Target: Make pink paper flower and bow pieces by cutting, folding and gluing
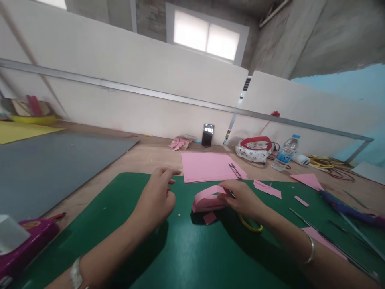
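Note:
My right hand is closed on a small pink paper piece, curved and box-like with a strip arching over it, just above the green mat. A dark, thin thing shows at these fingers, too small to name. Below that hand a yellow loop shows, like a scissors handle; the rest is hidden. To the left, my left hand is raised over the mat with its fingers partly bent and apart, holding nothing. A small pink paper scrap lies just below the paper piece.
Behind the mat lie pink sheets with thread snips on them. A phone leans on the wall. At right are a water bottle, a pouch and a blue glue gun. A magenta tape dispenser sits at left.

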A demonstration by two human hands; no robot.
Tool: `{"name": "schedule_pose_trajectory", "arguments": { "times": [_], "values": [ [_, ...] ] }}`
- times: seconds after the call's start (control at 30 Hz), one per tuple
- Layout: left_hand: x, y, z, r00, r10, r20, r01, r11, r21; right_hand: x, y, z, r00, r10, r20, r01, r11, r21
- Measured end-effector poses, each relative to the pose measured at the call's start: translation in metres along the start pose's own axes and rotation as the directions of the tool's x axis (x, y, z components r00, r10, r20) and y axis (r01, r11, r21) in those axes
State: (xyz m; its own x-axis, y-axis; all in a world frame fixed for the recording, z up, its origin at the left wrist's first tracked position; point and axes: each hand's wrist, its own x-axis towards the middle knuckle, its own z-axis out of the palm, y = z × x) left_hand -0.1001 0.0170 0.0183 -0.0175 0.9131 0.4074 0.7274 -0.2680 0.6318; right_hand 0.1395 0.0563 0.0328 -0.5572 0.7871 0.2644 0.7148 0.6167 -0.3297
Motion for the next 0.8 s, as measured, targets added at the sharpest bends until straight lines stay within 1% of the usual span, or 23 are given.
{"name": "schedule_pose_trajectory", "arguments": {
  "times": [0.13,0.23,0.33,0.43,0.5,0.57,0.6,0.67,0.73,0.8],
  "values": [
    [-0.001,0.0,-0.002,1.0,-0.028,0.008,0.028,1.0,-0.006,0.002,0.001,0.004,0.998,0.026,0.05,-0.027,0.999,0.03],
    [-0.002,-0.002,0.0,0.999,-0.037,0.001,0.037,0.999,-0.01,0.001,0.001,-0.003,0.997,0.051,0.056,-0.055,0.996,0.072],
    [-0.004,0.0,0.0,0.999,-0.025,-0.04,0.024,0.999,-0.026,-0.001,0.0,-0.013,0.996,0.059,0.072,-0.066,0.993,0.097],
    [-0.009,0.009,-0.004,0.992,0.04,-0.12,-0.047,0.998,-0.052,0.002,0.001,-0.02,0.994,0.061,0.095,-0.072,0.991,0.11],
    [-0.014,0.018,-0.008,0.977,0.144,-0.157,-0.155,0.986,-0.06,0.012,0.003,-0.022,0.991,0.066,0.118,-0.082,0.987,0.137],
    [-0.022,0.028,-0.007,0.943,0.306,-0.129,-0.315,0.948,-0.051,0.031,0.004,-0.023,0.987,0.066,0.145,-0.092,0.979,0.18],
    [-0.026,0.032,-0.004,0.913,0.397,-0.092,-0.402,0.915,-0.04,0.044,0.004,-0.023,0.986,0.066,0.155,-0.097,0.975,0.202],
    [-0.033,0.038,0.006,0.827,0.562,0.006,-0.562,0.827,-0.009,0.079,0.003,-0.02,0.982,0.072,0.174,-0.113,0.965,0.238],
    [-0.038,0.04,0.02,0.744,0.662,0.091,-0.667,0.744,0.044,0.12,0.0,-0.013,0.98,0.086,0.18,-0.132,0.957,0.26],
    [-0.038,0.039,0.032,0.707,0.688,0.164,-0.705,0.704,0.088,0.163,-0.005,0.0,0.978,0.108,0.176,-0.154,0.95,0.273]
  ]
}}
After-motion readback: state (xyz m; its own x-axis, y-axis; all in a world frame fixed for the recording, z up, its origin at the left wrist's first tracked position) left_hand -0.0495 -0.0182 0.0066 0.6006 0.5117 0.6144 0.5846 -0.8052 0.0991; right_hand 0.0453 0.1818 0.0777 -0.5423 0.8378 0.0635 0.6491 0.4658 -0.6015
